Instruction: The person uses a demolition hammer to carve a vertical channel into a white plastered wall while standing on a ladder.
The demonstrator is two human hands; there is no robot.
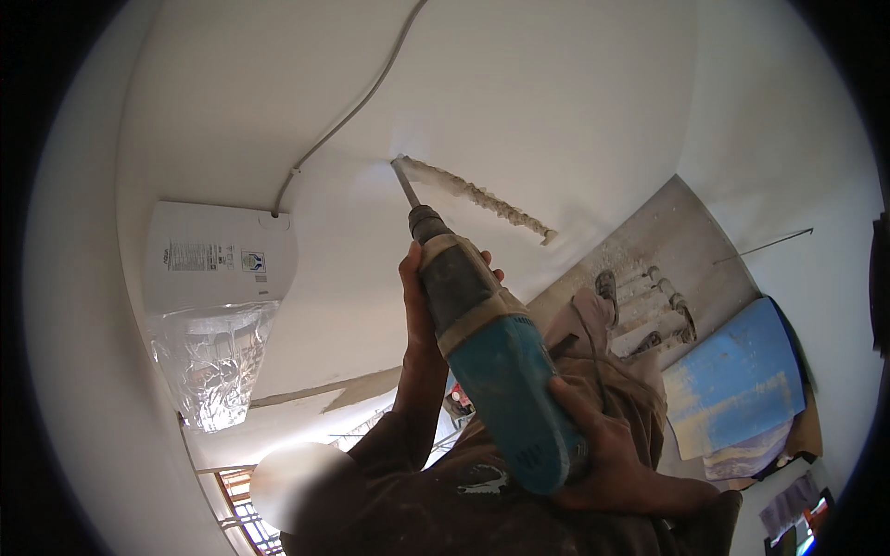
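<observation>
With both hands I hold a teal and dark grey rotary hammer (505, 389), slanting up and to the left. Its steel chisel bit (406, 185) touches the white wall (556, 93) at the upper left end of a rough, chipped groove (477, 195). My left hand (414, 287) wraps round the front of the tool's body, fingertips showing on the far side. At the rear end, my right hand (598, 440) is closed round the handle, which the body partly hides.
A grey cable (357, 107) runs down the wall to a white appliance (218, 255) partly wrapped in clear plastic (218, 361). A blue, paint-stained sheet (742, 375) lies at right, below a thin rod (765, 244) jutting out. My shoes (606, 289) show near pale ribbed shapes.
</observation>
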